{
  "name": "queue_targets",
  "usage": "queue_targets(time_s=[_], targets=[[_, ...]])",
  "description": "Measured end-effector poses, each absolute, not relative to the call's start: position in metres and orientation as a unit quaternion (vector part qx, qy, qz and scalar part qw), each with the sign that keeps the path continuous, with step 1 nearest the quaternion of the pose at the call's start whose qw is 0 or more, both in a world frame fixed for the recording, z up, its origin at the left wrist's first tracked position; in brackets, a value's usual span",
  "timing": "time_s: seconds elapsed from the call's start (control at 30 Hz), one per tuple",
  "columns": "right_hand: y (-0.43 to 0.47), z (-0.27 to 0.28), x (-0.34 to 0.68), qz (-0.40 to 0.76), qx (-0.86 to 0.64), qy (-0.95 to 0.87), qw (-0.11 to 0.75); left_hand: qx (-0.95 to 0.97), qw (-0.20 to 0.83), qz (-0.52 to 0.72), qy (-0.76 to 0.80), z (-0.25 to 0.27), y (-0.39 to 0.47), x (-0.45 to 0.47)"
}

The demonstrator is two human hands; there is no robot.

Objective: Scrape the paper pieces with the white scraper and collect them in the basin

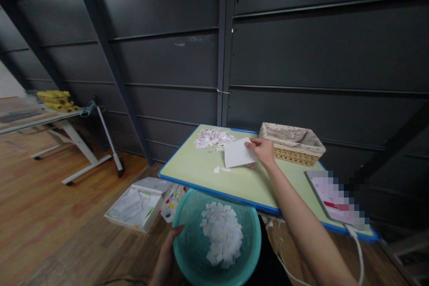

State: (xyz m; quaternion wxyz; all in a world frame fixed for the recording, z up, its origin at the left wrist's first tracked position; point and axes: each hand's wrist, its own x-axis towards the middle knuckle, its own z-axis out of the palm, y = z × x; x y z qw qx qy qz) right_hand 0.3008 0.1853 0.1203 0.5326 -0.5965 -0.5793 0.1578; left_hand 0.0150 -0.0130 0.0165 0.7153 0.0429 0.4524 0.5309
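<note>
My right hand (261, 149) pinches a white sheet of paper (238, 154) by its right edge, tilted above the table. Behind the sheet lies a pile of small paper pieces (211, 137) with reddish marks, and a few white scraps (221, 170) lie in front of it. My left hand (170, 250) grips the left rim of a teal plastic mesh basket (187, 214) below the table edge. A heap of small white paper pieces (223, 234) fills its middle. Most of the left fingers are hidden under the basket.
A cloth-lined wicker basket (295, 156) and a tablet-like device (335, 201) with a white cable (358, 250) rest on the pale green, blue-edged table (187, 165). On the floor sits an open white box (134, 208). Yellow items (57, 100) top a wheeled table at left.
</note>
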Motion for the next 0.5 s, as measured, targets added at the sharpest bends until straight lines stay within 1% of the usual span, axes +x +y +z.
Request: queue_targets(time_s=[0.17,0.33,0.5], targets=[[0.185,0.116,0.296,0.150,-0.595,-0.589,0.527,0.042,0.717,0.533,0.447,0.015,-0.013,0.016],[0.186,0.113,0.294,0.165,-0.583,-0.574,0.551,0.045,0.722,0.527,0.447,0.015,-0.014,0.015],[0.187,0.109,0.286,0.179,-0.570,-0.598,0.534,0.052,0.722,0.520,0.454,0.016,-0.013,0.016]])
